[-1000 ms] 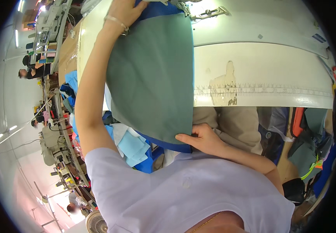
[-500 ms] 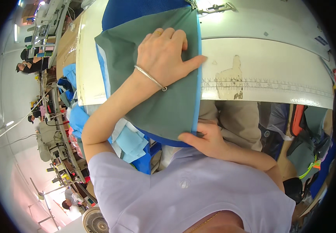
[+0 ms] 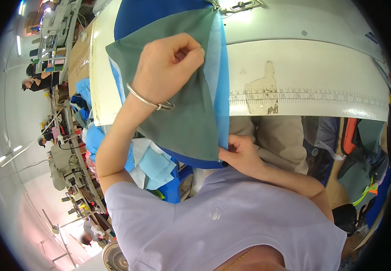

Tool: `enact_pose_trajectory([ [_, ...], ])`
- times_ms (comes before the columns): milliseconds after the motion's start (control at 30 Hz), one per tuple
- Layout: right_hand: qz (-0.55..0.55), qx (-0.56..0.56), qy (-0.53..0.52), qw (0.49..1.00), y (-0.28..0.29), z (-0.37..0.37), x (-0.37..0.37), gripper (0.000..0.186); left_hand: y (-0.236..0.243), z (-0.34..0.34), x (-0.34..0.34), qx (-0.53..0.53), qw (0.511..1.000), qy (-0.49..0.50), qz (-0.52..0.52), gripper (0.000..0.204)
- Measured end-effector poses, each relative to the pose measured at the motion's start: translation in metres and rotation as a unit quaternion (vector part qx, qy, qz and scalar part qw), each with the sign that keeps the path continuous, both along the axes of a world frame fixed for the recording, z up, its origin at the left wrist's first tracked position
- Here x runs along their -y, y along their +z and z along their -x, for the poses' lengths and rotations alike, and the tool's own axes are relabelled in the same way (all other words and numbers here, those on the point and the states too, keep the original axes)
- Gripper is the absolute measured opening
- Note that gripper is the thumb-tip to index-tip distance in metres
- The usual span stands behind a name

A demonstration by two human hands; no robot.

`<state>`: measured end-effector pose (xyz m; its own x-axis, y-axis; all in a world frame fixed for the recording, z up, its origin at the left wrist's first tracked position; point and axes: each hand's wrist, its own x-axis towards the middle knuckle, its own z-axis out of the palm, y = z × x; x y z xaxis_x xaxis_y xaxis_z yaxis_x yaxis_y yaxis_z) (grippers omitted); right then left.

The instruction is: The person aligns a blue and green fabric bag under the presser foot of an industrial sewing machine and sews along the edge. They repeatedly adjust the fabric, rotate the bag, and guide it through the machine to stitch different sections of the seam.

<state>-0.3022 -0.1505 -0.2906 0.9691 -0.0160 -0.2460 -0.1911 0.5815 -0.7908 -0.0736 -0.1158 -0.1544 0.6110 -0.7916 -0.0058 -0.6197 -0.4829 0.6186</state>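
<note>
Fingers [image 3: 185,40] curled: left hand [image 3: 166,67] pinches grey-green cloth [image 3: 182,122] edge, light-blue layer [image 3: 222,86] showing; right hand [image 3: 243,156] pinches lower corner.

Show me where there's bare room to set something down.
Widest: the white tabletop right of the blue edge, ruler scale along its front. A narrower bare strip lies left of the green fabric. Crowded: the middle, under that fabric and the left hand, and beside the left forearm, where cloth pieces bunch.

The top edge cuts off the blue mesh fabric [image 3: 145,12] and metal fitting [image 3: 242,6], while the curled left fingers [image 3: 184,40] hide their tips and some grey-green cloth [image 3: 182,131].
</note>
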Motion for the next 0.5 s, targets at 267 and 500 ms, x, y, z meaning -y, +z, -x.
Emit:
enact_pose_trajectory([
  [267,0.005,-0.028,0.037,0.999,-0.007,-0.002,0.001,0.022,-0.005,0.003,-0.003,0.040,0.997,-0.003,-0.065,0.012],
  [500,-0.019,-0.011,-0.020,1.000,0.016,0.004,-0.007,0.030,-0.019,0.021,-0.005,0.171,0.984,-0.031,-0.043,0.005],
])
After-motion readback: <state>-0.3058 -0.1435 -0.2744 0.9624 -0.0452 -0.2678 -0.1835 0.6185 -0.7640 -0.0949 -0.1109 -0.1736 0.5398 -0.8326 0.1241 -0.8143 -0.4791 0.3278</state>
